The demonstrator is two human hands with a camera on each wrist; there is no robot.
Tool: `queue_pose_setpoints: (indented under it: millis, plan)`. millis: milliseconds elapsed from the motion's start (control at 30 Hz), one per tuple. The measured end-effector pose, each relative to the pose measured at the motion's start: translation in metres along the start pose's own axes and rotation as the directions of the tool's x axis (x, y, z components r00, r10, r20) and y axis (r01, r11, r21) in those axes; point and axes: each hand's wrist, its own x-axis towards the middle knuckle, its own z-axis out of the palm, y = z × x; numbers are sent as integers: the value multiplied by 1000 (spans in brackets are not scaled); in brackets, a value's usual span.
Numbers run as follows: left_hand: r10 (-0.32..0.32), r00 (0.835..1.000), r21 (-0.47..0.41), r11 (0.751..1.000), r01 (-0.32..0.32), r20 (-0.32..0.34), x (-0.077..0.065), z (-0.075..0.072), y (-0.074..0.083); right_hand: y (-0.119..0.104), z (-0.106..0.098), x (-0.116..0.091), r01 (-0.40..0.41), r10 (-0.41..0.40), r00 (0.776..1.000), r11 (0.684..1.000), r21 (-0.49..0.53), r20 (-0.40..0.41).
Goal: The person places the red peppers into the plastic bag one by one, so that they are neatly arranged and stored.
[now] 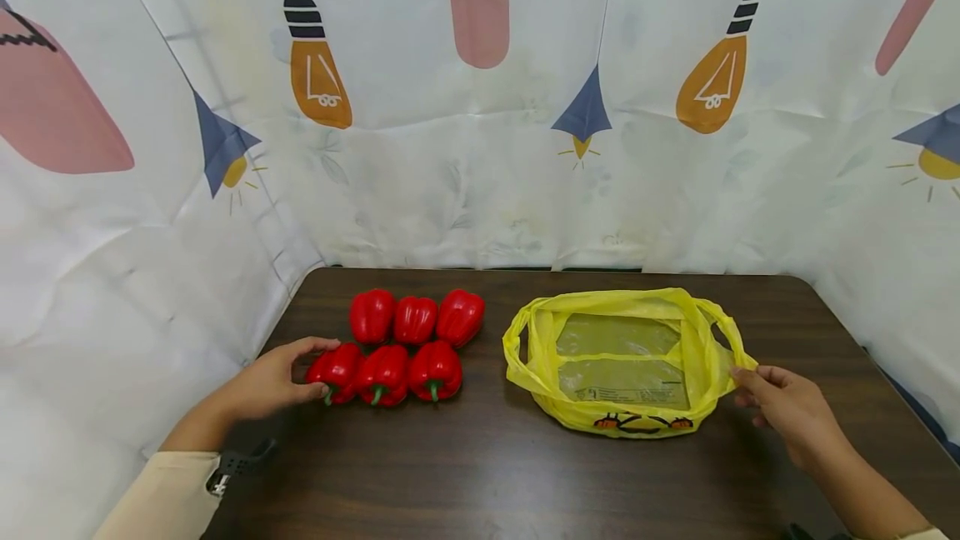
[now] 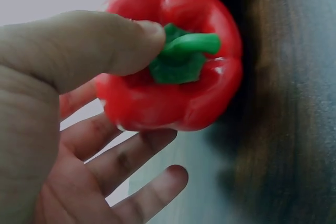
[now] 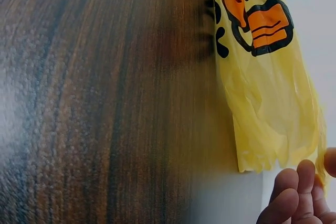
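Observation:
My left hand (image 1: 266, 377) grips the leftmost red bell pepper (image 1: 337, 371) of the front row. In the left wrist view the thumb (image 2: 131, 43) lies by its green stem (image 2: 191, 45), the fingers around the far side. Beside it are two more front-row peppers, a middle one (image 1: 383, 375) and a right one (image 1: 435, 371). On the right, my right hand (image 1: 795, 407) pinches the right handle of a yellow plastic bag (image 1: 555, 386). The bag's mouth is spread wide, and its inside shows no contents. Black and orange print (image 3: 270, 27) marks its front.
Behind the front row stand three more red bell peppers, the left one (image 1: 372, 316), middle one (image 1: 415, 321) and right one (image 1: 461, 317). All rest on a dark wooden table (image 1: 480, 473). A white patterned curtain (image 1: 420, 190) hangs along the back and sides.

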Motion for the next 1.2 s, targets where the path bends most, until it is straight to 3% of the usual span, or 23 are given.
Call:
queue_pose_setpoints:
  millis: [300,533,867,1200]
  plan:
    - [23,996,-184,983,-7,86,3,-7,-11,5,0,3,0,0,1000,1000,1,-3]
    - [15,992,-221,975,13,123,6,-9,-14,4,0,3,-6,6,1000,1000,7,-6]
    - [-25,998,-238,970,39,64,1,-7,-18,4,1,5,-9,9,1000,1000,10,1]
    - [-80,994,-202,977,64,-74,-3,-6,-10,5,0,4,-7,7,1000,1000,12,-2]
